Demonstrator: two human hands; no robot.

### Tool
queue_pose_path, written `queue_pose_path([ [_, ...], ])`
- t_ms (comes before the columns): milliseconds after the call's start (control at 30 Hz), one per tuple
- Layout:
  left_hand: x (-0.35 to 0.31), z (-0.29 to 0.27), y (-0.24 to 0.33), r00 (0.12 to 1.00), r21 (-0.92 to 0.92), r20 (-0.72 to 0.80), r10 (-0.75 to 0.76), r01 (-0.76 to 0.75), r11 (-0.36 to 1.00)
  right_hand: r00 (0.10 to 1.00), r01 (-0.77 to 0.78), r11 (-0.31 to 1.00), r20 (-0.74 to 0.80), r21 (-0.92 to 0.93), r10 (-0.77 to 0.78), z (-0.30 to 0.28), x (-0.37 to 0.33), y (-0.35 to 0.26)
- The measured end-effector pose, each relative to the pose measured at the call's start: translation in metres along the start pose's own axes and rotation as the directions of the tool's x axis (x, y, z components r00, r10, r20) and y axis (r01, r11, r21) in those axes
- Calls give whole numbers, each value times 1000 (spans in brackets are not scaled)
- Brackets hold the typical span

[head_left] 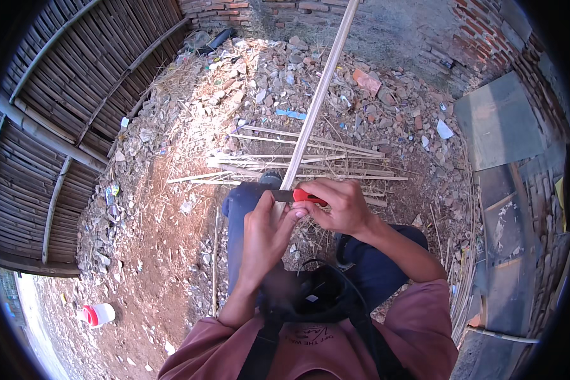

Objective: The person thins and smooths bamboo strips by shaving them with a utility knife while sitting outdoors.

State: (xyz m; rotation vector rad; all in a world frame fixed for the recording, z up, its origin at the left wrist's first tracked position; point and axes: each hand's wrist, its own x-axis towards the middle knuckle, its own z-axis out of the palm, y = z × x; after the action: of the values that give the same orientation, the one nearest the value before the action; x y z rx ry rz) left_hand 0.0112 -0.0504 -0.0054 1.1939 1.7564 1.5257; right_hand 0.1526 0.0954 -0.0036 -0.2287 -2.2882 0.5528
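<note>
The left hand's [265,233] fingers pinched the near end of the long pale strip [316,104], seemingly to steady it; the right hand's [341,202] fingers gripped the red-handled knife [302,195], blade across the strip. Beyond, sticks [354,170] lay on the ground [152,266], perhaps for easy reach.

One left hand [264,233] and one right hand [339,208], one red-handled knife [308,197] in the right hand, one long pale strip [320,104] in the left hand, more than five overlapping loose strips [373,178] beyond both hands, one red-lidded container [101,315] well left of the left hand
</note>
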Motion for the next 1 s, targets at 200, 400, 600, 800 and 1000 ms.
queue_pose_path([
  [200, 0, 4, 9, 999, 38, -48, 5, -3, 999, 1000, -8, 999, -14, -33, 7, -3, 2, -6],
  [400, 0, 3, 20, 998, 63, -64, 1, 3, 998, 999, 4, 997, -40, -80, -7, -3, 1, -7],
  [600, -1, 3, 24, 998, 128, -55, -4, 11, 992, 999, 0, 991, -46, -132, -6, -6, 1, -13],
  [800, 1, 5, 25, 998, 155, -54, -13, 21, 988, 996, 1, 991, -89, -132, -13, -5, 4, -14],
  [1000, 5, 7, 21, 998, 224, -60, -2, 16, 974, 997, -47, 982, -76, -184, 33, -6, -1, -8],
])
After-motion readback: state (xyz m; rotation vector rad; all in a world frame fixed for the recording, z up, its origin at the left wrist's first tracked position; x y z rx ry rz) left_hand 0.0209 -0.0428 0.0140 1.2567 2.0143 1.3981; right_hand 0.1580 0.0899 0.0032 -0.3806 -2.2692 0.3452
